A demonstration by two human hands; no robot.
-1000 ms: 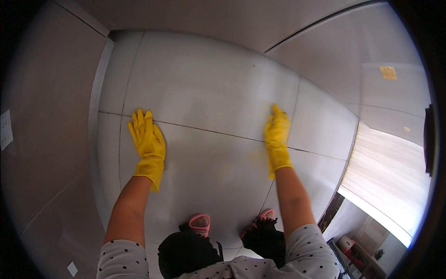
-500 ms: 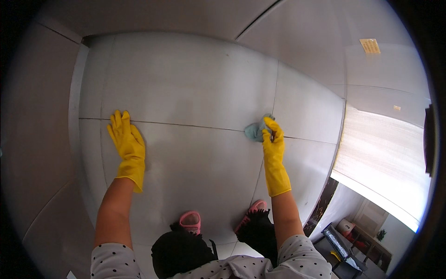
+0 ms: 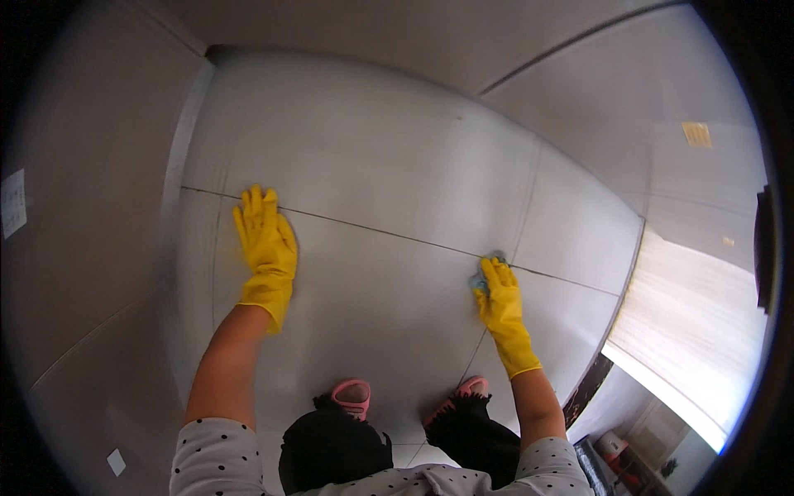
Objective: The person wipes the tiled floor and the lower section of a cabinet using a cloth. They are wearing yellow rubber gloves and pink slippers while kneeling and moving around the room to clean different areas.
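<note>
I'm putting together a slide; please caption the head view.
On grey floor tiles, yellow-gloved left hand laid flat, yellow-gloved right hand over a bluish cloth.

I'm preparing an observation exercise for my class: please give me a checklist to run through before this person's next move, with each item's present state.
1. Both hands gloved: ok. Yellow gloves cover the left hand and right hand.
2. Cloth at the right hand: ok. Its bluish edges show around the fingers.
3. Cloth firmly gripped: cannot tell. The hand covers much of it.
4. Left hand away from the cloth: ok. It is palm down on the floor.
5. Feet clear of the cloth: ok. Both pink sandals are apart from it.
</note>
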